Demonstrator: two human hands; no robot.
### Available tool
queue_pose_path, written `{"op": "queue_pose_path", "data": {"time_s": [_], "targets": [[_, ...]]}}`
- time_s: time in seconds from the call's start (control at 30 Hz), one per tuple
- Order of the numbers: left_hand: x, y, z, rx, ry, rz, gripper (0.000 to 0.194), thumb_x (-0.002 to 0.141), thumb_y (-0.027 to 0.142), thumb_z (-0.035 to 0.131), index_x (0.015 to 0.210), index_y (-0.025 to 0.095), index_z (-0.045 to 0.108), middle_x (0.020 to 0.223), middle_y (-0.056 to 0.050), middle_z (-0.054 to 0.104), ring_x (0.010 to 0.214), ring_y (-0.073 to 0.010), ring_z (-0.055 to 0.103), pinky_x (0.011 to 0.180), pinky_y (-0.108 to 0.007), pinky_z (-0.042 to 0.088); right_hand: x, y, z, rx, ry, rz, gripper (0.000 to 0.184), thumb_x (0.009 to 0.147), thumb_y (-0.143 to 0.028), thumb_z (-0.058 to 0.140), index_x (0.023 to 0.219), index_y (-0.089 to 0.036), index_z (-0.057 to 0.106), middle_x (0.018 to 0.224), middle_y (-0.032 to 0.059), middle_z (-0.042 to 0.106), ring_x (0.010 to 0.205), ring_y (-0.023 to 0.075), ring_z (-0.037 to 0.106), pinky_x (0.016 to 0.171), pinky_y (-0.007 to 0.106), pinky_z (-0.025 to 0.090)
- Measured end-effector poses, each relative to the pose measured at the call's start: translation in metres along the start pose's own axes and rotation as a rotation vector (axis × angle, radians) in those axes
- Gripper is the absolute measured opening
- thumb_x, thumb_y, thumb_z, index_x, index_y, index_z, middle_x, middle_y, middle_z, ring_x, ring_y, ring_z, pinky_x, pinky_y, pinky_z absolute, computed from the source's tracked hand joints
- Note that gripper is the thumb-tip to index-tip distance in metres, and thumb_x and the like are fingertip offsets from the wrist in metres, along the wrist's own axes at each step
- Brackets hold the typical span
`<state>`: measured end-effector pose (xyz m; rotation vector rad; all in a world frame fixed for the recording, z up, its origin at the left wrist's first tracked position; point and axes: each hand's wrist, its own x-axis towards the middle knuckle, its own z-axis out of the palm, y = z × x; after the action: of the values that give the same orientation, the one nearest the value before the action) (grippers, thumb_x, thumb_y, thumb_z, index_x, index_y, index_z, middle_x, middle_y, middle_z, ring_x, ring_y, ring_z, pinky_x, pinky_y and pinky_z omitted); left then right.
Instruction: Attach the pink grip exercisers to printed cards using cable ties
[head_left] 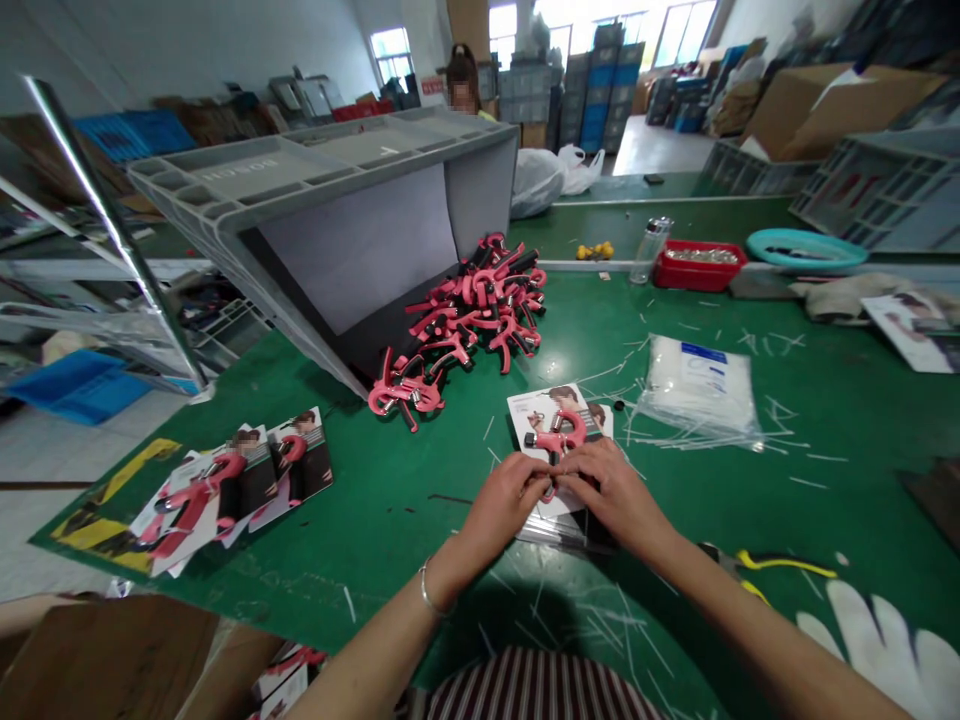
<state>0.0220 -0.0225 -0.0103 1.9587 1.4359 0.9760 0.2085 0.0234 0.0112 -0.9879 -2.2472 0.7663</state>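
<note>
My left hand (pixel 514 487) and my right hand (pixel 604 482) meet, fingertips pinched together, over the lower part of a pink-and-black hand grip (pixel 571 430). It lies on a printed card (pixel 525 408), on top of what looks like a small stack of cards. My fingers hide what they pinch; it is too small to make out. Beyond the cards, a bag of white cable ties (pixel 697 385) lies to the right, with loose white strips scattered around it. A heap of pink-and-black hand grips (pixel 480 305) spills from a tipped grey crate (pixel 330 165).
Carded hand grips (pixel 217 490) lie at the left table edge. Yellow-handled cutters (pixel 780 562) and a white glove (pixel 874 630) lie right. Along the back stand a red tray (pixel 697 275), a clear bottle (pixel 649 252) and a turquoise basin (pixel 806 260). A person (pixel 463 85) is behind the crate.
</note>
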Motion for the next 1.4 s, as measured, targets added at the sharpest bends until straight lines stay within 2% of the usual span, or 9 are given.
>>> {"op": "queue_pose_path", "data": {"time_s": [0.13,0.23,0.37,0.7,0.83,1.0,1.17,1.3,1.4], "targets": [[0.0,0.001,0.004,-0.096,0.036,-0.043,0.008,0.092,0.022,0.06,0.093,0.02,0.068,0.091,-0.002,0.065,0.089,-0.0162,0.061,0.083,-0.027,0.046,-0.006,0.005,-0.004,-0.01,0.057,0.069,0.01,0.093,-0.028,0.06,0.091,-0.024,0.068,0.088,0.003,0.068,0.088,0.0221,0.057,0.079,0.035,0.044],[0.001,0.003,0.002,-0.153,0.046,-0.081,0.007,0.09,0.022,0.062,0.091,0.02,0.069,0.09,-0.002,0.067,0.089,-0.0163,0.061,0.081,-0.027,0.046,-0.009,0.011,-0.009,-0.163,-0.013,-0.005,0.016,0.094,-0.028,0.059,0.082,-0.022,0.067,0.081,0.0042,0.066,0.085,0.0226,0.054,0.081,0.037,0.041],[0.001,0.004,0.003,-0.19,0.041,-0.092,0.008,0.089,0.021,0.062,0.091,0.02,0.069,0.091,-0.003,0.066,0.088,-0.0162,0.061,0.08,-0.026,0.046,-0.011,0.014,-0.013,-0.332,-0.07,-0.069,0.018,0.095,-0.027,0.057,0.081,-0.018,0.066,0.08,0.0062,0.065,0.083,0.0218,0.051,0.081,0.036,0.04],[0.003,0.005,0.007,-0.199,0.026,-0.078,0.009,0.089,0.018,0.061,0.09,0.019,0.07,0.089,-0.003,0.065,0.086,-0.0159,0.061,0.079,-0.026,0.046,-0.007,0.006,-0.013,-0.44,-0.11,-0.114,0.02,0.095,-0.03,0.058,0.081,-0.017,0.064,0.088,0.0086,0.065,0.087,0.0224,0.052,0.083,0.037,0.041],[0.005,0.006,0.004,-0.21,-0.002,-0.096,0.008,0.088,0.019,0.062,0.091,0.019,0.07,0.09,-0.004,0.067,0.088,-0.017,0.062,0.081,-0.027,0.046,-0.003,0.001,-0.012,-0.418,-0.12,-0.137,0.015,0.094,-0.026,0.058,0.083,-0.016,0.064,0.09,0.0093,0.065,0.087,0.0229,0.053,0.08,0.036,0.044],[0.006,0.003,-0.007,-0.378,-0.097,-0.216,0.013,0.089,0.027,0.061,0.096,0.019,0.069,0.088,-0.004,0.071,0.082,-0.0171,0.065,0.076,-0.027,0.048,0.002,-0.001,-0.007,-0.231,-0.117,-0.098,0.007,0.093,-0.021,0.06,0.089,-0.016,0.062,0.093,0.0071,0.065,0.092,0.0216,0.056,0.084,0.035,0.047],[0.005,0.007,-0.014,-0.209,0.016,-0.132,0.011,0.087,0.019,0.061,0.098,0.02,0.065,0.09,-0.001,0.067,0.083,-0.0146,0.062,0.079,-0.026,0.046,0.007,-0.001,-0.003,-0.158,-0.125,-0.076,0.011,0.095,-0.028,0.059,0.094,-0.018,0.064,0.099,0.0068,0.066,0.097,0.0216,0.057,0.089,0.037,0.047],[0.004,0.013,-0.013,-0.333,0.053,-0.183,0.005,0.086,0.02,0.062,0.09,0.019,0.06,0.084,0.001,0.063,0.077,-0.0129,0.059,0.073,-0.024,0.046,0.006,-0.002,-0.008,-0.244,-0.136,-0.149,0.011,0.093,-0.026,0.059,0.087,-0.02,0.066,0.095,0.0063,0.065,0.098,0.0239,0.054,0.09,0.04,0.043],[0.001,0.016,-0.008,-0.442,0.069,-0.227,0.011,0.088,0.027,0.062,0.095,0.019,0.058,0.088,-0.002,0.063,0.081,-0.0151,0.061,0.075,-0.027,0.048,0.004,0.001,-0.011,-0.227,-0.111,-0.114,0.009,0.091,-0.025,0.062,0.086,-0.02,0.065,0.093,0.0064,0.064,0.096,0.0241,0.052,0.088,0.04,0.042]]}}
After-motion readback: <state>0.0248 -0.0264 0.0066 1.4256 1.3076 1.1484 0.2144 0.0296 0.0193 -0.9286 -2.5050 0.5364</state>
